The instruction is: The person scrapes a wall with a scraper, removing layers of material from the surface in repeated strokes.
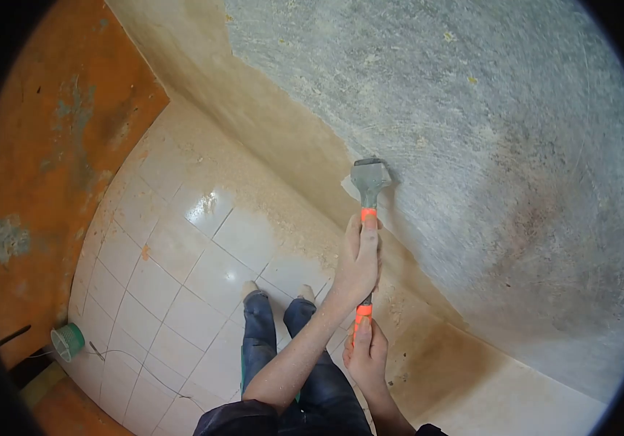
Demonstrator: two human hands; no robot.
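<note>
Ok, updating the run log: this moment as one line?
left hand upper on scraper handle | right hand at handle end | blade against wall

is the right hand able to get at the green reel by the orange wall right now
Probably not: the right hand grips the scraper by its handle, and the green reel lies across the tiled floor, beyond the legs.

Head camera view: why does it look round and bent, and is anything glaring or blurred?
In the head view, a fisheye lens curves straight edges and leaves a black rim; the white glossy floor tiles show a pale glare patch; the grey scraped wall looks smeared; the left hand, right hand and orange-handled metal scraper are sharp.
</note>
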